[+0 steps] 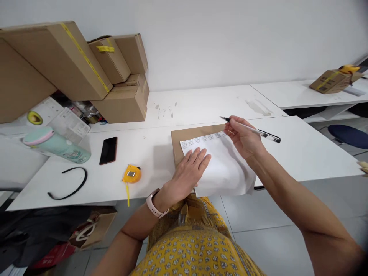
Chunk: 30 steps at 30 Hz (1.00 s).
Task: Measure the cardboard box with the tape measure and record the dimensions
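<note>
A white sheet of paper with rows of small print along its top edge lies over a brown cardboard box at the table's front edge. My left hand rests flat on the sheet's left part, fingers stretched out. In my right hand is a black-and-white pen, held between thumb and fingers above the sheet's upper right corner. Its black tip points left and away from the paper. The sheet's lower right side curves over the box and hangs past the table edge.
Left of the box lie a yellow tape measure, a phone, a black headband and a mint bottle. Cardboard boxes are stacked at the back left. Another small box sits far right, near a blue stool.
</note>
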{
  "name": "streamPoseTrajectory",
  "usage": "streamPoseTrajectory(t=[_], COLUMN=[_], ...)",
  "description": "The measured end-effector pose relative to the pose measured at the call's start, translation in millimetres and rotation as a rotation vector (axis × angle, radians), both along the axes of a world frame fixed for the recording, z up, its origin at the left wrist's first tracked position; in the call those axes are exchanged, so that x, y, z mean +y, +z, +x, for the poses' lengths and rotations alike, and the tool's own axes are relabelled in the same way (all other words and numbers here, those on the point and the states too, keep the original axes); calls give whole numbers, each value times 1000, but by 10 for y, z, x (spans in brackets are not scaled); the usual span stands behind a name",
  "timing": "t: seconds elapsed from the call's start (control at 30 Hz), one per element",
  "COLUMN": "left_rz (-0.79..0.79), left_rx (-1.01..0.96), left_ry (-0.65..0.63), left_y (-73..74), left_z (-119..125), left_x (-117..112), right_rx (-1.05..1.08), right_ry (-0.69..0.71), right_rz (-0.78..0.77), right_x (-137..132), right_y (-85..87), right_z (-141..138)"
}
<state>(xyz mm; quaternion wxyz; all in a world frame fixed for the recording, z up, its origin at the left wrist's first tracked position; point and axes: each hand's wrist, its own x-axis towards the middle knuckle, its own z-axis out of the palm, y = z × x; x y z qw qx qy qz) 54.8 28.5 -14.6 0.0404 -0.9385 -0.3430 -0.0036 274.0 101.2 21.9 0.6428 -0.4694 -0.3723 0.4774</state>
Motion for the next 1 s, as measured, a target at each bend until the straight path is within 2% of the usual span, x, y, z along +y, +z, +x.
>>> streamPoseTrajectory(t=[0.07, 0.17, 0.23, 0.33, 0.43, 0.57, 0.67, 0.8, 1.0], left_rz=[-1, 10, 37, 129, 250, 346, 377, 386, 406], left_rx=[11, -21, -62, -117, -129, -153, -207, -246, -271], left_ry=[-18, -30, -35, -30, 12, 73, 120, 120, 118], left_y=[27, 36, 18, -51, -147, -216, -214, -198, -205], left_z=[-15, -42, -68, -111, -139, -125, -102, -97, -105], left_x=[11, 27, 35, 31, 9, -31, -46, -43, -34], right_rx=[-67, -167, -224, -257, -316, -516, -573, -543, -695], right_ry=[107, 261, 354, 424, 423, 418, 419, 363, 320], right_rz=[13, -14, -51, -74, -51, 18, 70, 49, 55], right_x=[-77, -116, -91, -22, 29, 38, 31, 17, -4], right_y=[60, 17, -73, -208, -268, -254, -262, -293, -230], right_z=[-272, -629, -766, -812, -760, -714, -723, -737, -743])
